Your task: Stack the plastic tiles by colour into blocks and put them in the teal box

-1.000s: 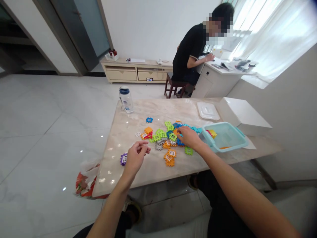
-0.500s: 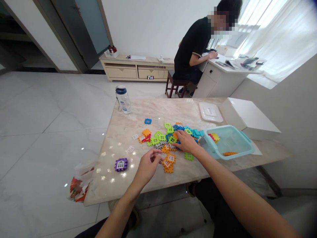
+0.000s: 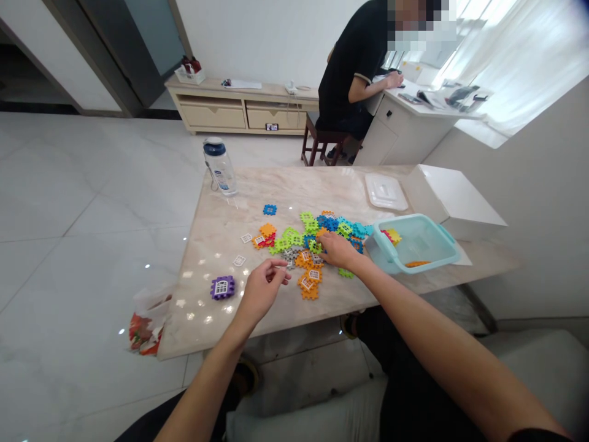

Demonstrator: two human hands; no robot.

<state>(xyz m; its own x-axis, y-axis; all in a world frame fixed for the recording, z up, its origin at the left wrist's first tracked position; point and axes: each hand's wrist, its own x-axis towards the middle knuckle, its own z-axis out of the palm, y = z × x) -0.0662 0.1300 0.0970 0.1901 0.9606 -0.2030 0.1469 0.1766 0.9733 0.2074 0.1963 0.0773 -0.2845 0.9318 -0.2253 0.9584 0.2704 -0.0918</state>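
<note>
My right hand [image 3: 337, 248] reaches into a pile of notched plastic building tiles, its fingers curled down beside a lime-green tile [image 3: 315, 247]. Whatever lies under those fingertips is hidden. Over the table, left of some orange tiles [image 3: 310, 293] with white window inserts, hovers my left hand [image 3: 264, 283]. Its fingers are loosely bent and apart from the thumb, with nothing visible between them. A purple tile stack [image 3: 223, 287] topped by a white window lies farther left. Blue tiles [image 3: 328, 222] and grey tiles [image 3: 291, 254] also show in the pile.
A pale-blue bin [image 3: 416, 245] with a few tiles inside stands right of the pile, near a clear lid [image 3: 386, 191] and a white box [image 3: 455, 195]. A water bottle [image 3: 221, 169] stands at the table's far-left corner. Beyond, a person [image 3: 354, 67] sits at a desk.
The view has tipped downward, so the table sits higher in it. My right hand's fingers have drawn together over the pile. My left hand has moved slightly left, away from the orange tiles.
</note>
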